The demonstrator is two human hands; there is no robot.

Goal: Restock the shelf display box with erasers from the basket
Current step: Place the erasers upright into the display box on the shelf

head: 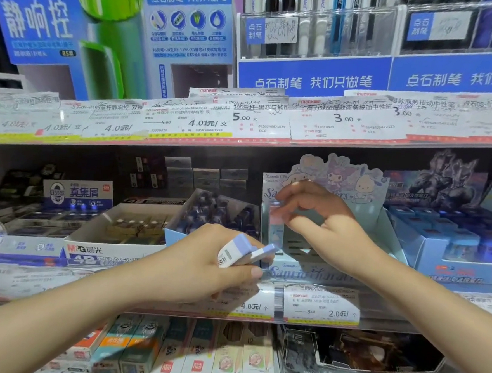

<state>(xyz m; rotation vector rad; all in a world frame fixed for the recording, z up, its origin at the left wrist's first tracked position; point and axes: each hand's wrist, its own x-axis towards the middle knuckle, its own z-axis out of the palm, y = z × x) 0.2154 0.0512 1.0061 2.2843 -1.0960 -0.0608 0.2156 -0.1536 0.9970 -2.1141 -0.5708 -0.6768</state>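
Observation:
A pale blue display box [392, 240] with cartoon characters on its back card stands on the middle shelf, right of centre. My right hand [321, 217] reaches into it, fingertips pinching a pink and blue eraser [276, 217] standing upright at the box's left side. My left hand [204, 262] hovers just in front of the box's left corner and grips a few white and lavender erasers [243, 251], one showing a barcode. The basket is not in view.
Left of the display box are a clear box of dark blue items [216, 213] and a white 4B eraser carton [113, 235]. A blue box of sharpeners [450, 244] stands to the right. Price labels [321, 305] line the shelf edge; pencil boxes fill the shelf below.

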